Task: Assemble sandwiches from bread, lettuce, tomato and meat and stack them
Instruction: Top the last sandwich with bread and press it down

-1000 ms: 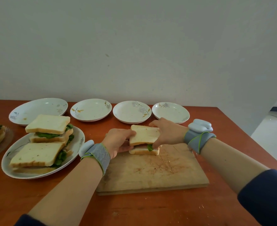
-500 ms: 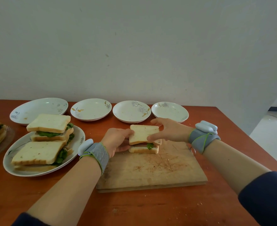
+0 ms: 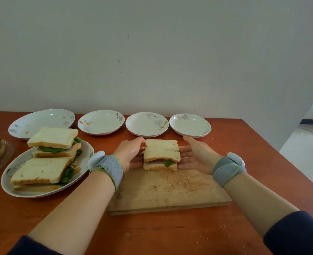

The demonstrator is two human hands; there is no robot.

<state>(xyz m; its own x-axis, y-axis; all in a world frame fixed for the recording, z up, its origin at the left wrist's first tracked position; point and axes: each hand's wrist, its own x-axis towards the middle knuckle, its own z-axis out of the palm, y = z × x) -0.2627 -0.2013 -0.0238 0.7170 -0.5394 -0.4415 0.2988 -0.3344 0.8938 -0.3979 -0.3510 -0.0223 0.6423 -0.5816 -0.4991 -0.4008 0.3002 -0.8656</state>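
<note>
At the far edge of the cutting board (image 3: 170,190), my left hand (image 3: 131,153) curls round the left side of the new sandwich (image 3: 161,153). My right hand (image 3: 196,155) lies flat and straight-fingered against its right side, gripping nothing; I judge this squares the layers, since the top slice sits askew with lettuce (image 3: 167,162) poking out. Left of the board waits the oval plate (image 3: 41,194) of finished sandwiches (image 3: 39,170), the likely stacking place, with only my left forearm across the way, and beyond the board runs a row of plates (image 3: 147,124).

Left hand (image 3: 131,153) grips sandwich (image 3: 161,152) on board (image 3: 170,190); right hand (image 3: 197,156) apparently touching.
</note>
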